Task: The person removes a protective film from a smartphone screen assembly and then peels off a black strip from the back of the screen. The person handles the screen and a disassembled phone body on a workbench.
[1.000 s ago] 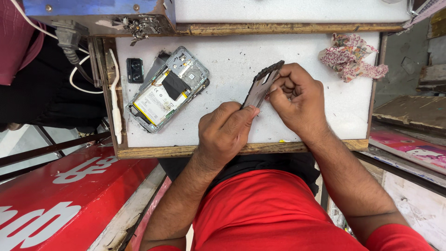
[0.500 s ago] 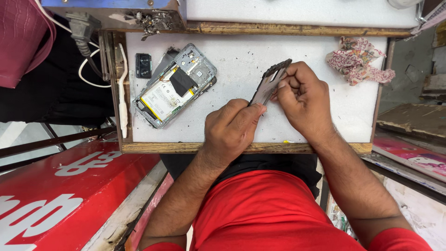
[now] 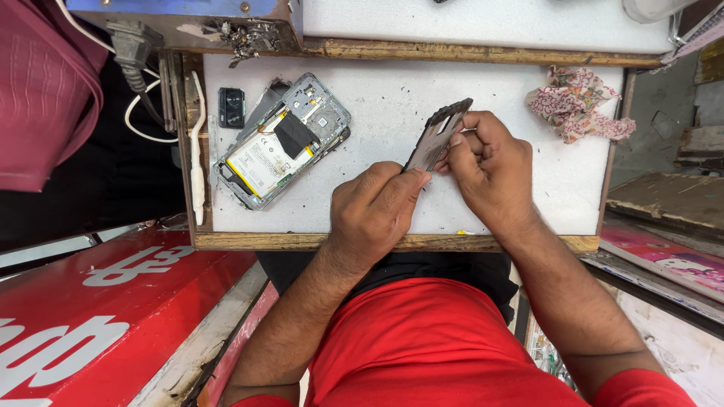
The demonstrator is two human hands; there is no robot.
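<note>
Both my hands hold one thin dark metal phone frame piece tilted above the white work board. My left hand pinches its lower end between thumb and fingers. My right hand grips its upper side, fingers curled around it. An opened phone lies flat to the left on the board, its white battery and circuit parts exposed, apart from both hands.
A small black part and a white stick tool lie at the board's left edge. A crumpled patterned cloth sits at the right. Cables and a plug hang at upper left. A red panel lies below left.
Both hands keep hold of the frame piece, which has shifted only slightly. The view has drifted a little, so the board and the phone sit a bit differently in it.
</note>
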